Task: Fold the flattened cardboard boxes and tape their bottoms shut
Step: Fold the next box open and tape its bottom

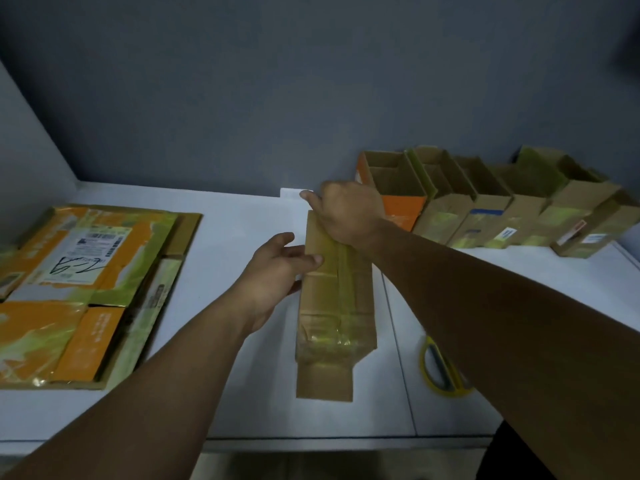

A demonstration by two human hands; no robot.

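Cardboard box (332, 299): left hand (277, 268) touches side, right hand (349, 216) grips end

- White shipping label (88, 252) on the top flattened carton (45, 327), left of the brown box (332, 306): barcodes and fine print, too small to read; a black marker scrawl, perhaps beginning with "A", uncertain.
- Orange panel (100, 332), left of the brown box: lines of white print, blurred.
- Blue-and-white sticker (506, 233) and red-and-white sticker (576, 228) on the folded boxes (485, 202), right of and behind the brown box: unreadable.
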